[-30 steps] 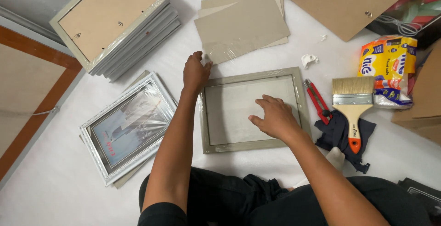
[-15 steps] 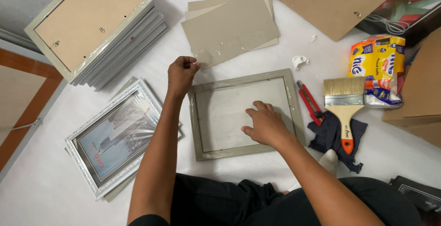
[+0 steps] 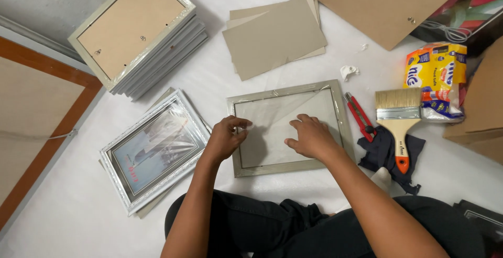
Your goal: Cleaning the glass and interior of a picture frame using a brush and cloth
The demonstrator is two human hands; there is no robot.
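Frame (image 3: 289, 129): one, grey | left hand (image 3: 226, 138): pinching film | right hand (image 3: 309, 137): flat, spread | brush (image 3: 398, 119): one

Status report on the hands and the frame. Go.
Left hand pinching film at grey frame left edge. Right hand flat on the glass. Red cutter beside, apart.

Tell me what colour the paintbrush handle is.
Pale wood with an orange tip, on the paintbrush; head view.

Both hands (image 3: 270, 137) on grey frame (image 3: 290, 128)
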